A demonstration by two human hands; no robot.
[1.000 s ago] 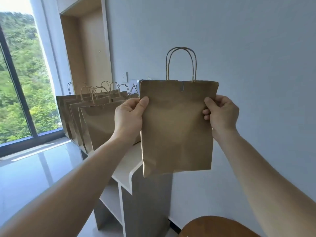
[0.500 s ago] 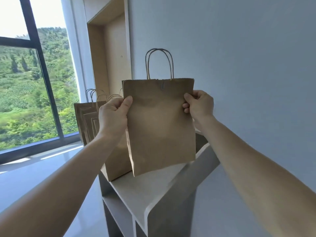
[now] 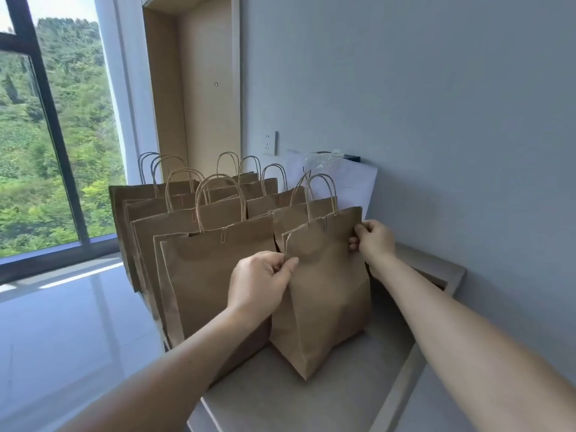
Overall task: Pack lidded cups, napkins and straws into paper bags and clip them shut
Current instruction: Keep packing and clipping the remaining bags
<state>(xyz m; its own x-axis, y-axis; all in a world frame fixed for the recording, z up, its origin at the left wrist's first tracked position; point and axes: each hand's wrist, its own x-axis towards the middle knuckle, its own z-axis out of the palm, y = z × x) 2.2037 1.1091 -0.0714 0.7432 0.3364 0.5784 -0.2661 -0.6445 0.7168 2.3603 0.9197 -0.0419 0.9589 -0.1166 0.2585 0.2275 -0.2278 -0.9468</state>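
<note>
Room: a grey counter (image 3: pixel 280 400) runs along a pale wall (image 3: pixel 436 120), with a window (image 3: pixel 46 135) far off to the left of both hands.
Left hand (image 3: pixel 261 282): clamped on the upper left edge of the paper bag (image 3: pixel 324 291), thumb and fingers pinching the paper.
Right hand (image 3: pixel 372 241): fingers curled round the bag's upper right edge.
Bag: upright between the hands, its base apparently on the counter. A paper clip (image 3: pixel 325 225) pins its mouth under the handles; the contents are hidden.
Step in hand: probably parking this finished bag in line.
Doing it well: seat the base flat, keep the sides unsqueezed so the cups inside stay level, and let go only once it stands alone.
Just left of the left hand: a neighbouring bag (image 3: pixel 215 275), close against the held one; contact cannot be told.
Beyond both hands: more clipped bags (image 3: pixel 174 219) in rows.
Past the right hand: a white sheet (image 3: pixel 352 182) leans on the wall.
Edges: a raised rim (image 3: pixel 448 275) lies right of the right hand.
Open room: bare counter toward the person, under both forearms.
</note>
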